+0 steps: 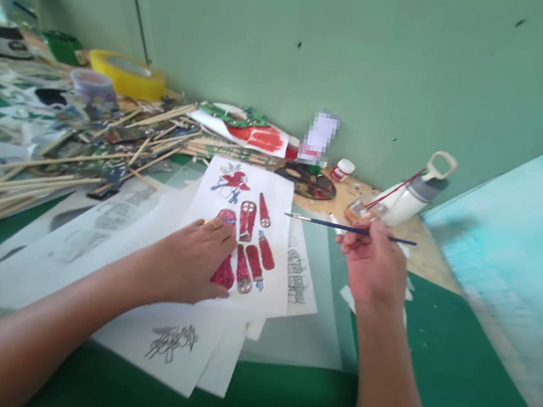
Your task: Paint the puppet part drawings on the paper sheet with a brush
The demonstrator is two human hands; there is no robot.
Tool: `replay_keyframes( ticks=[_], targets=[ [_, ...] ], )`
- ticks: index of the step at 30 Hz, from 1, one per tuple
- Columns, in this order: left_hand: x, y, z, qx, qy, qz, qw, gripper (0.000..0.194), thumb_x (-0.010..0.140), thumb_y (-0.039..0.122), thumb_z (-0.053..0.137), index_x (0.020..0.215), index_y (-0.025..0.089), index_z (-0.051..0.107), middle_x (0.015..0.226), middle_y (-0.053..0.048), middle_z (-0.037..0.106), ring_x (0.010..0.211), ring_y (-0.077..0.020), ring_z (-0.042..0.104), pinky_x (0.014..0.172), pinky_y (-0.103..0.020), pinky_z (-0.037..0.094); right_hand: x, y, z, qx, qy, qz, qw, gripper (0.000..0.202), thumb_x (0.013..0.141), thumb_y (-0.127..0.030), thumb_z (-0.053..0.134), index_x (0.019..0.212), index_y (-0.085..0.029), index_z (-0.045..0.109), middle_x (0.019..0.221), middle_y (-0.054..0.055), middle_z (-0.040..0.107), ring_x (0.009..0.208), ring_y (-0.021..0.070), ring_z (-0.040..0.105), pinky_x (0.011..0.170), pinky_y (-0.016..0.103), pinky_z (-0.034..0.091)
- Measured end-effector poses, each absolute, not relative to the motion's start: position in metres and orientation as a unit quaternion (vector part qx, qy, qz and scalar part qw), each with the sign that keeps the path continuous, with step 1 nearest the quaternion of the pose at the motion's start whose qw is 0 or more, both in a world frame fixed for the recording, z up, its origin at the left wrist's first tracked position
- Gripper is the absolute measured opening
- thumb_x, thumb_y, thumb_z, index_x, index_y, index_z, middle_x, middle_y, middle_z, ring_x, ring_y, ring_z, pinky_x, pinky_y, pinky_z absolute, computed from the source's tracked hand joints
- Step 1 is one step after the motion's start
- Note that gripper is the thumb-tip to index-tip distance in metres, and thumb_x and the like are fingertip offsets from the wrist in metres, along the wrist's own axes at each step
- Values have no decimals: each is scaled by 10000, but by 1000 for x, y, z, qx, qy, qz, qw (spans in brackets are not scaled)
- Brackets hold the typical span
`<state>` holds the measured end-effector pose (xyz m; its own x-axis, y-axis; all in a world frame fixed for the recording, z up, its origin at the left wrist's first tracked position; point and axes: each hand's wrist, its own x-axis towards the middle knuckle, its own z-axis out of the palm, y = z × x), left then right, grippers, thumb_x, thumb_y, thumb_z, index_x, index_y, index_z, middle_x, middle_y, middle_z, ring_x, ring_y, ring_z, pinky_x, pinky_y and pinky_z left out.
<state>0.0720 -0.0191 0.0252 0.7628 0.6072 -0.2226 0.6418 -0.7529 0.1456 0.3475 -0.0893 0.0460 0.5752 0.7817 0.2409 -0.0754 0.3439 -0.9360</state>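
My left hand (193, 256) lies flat with fingers stretched over a white sheet of paper (204, 197), covering part of its red-painted drawings (244, 274). In my right hand (376, 265), to the right of the sheet, is a thin dark-blue paintbrush (349, 228). It is nearly level, its tip pointing left above the painted shapes and apart from my left hand. More sheets with pencil drawings lie under the painted one, one showing a grey sketch (173, 343) near the front.
Thin wooden sticks (24, 196) are heaped at the left. Behind stand a roll of yellow tape (128, 75), a paint-smeared palette (309, 182), a small white jar (343, 170) and a white bottle (411, 199) with a grey cap. A green wall (372, 63) closes the back.
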Motion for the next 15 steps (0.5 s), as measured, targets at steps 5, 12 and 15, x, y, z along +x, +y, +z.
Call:
replay_keyframes(
  ticks=[5,12,15],
  targets=[
    [71,-14,17,927,348,-34,139,681,778,471,702,1363,133,619,1512,-211,550,1468,-452,420,1210,-605,326,379,-90,65,-483,-233,262,802,175,865,-307,728,811,-147,684,627,0,646,601,119,634,695,295,589],
    [72,-10,19,934,336,-51,113,645,798,493,643,1330,130,641,1478,-209,579,1459,-430,438,1205,-587,347,449,-105,97,-555,-174,158,798,253,958,-170,492,771,-135,659,582,23,652,543,112,638,623,245,584],
    [73,-11,21,936,333,-48,107,654,805,502,628,1341,128,638,1481,-205,579,1462,-427,435,1207,-579,348,470,-105,100,-568,-169,142,793,286,970,-177,478,733,-145,634,531,8,619,478,98,600,565,216,557]
  ],
)
